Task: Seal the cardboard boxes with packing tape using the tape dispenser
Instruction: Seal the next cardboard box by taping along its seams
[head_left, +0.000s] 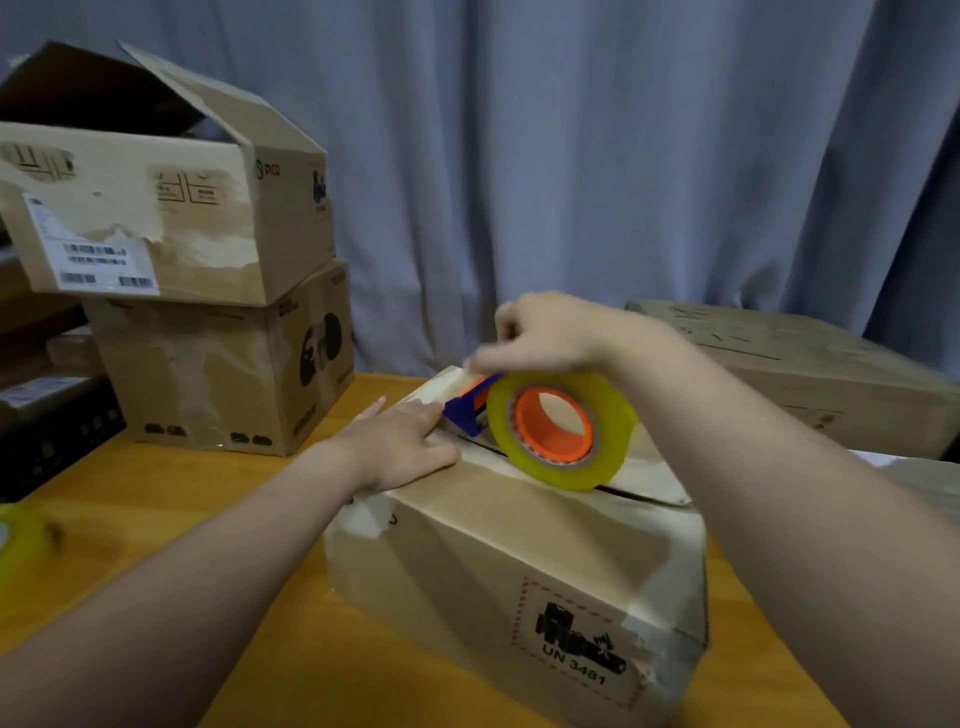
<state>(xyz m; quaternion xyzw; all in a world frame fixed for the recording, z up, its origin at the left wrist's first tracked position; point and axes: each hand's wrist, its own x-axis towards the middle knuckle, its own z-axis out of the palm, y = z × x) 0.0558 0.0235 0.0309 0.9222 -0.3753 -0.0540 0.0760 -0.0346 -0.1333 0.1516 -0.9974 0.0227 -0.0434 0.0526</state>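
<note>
While right hand (540, 332) grips tape dispenser (551, 427) on box (519, 561), left hand (400, 441) pressing flat, stacked boxes (208, 364) beside

"UN 3481" is printed in a red-bordered label (576, 644) on the near brown cardboard box (493, 545); "pico" on the open-flapped brown cardboard box (208, 218) stacked at left

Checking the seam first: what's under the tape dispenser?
Top flaps of the box and their dark centre gap, seen beside the tape roll. The gap directly beneath the dispenser is covered.
</note>
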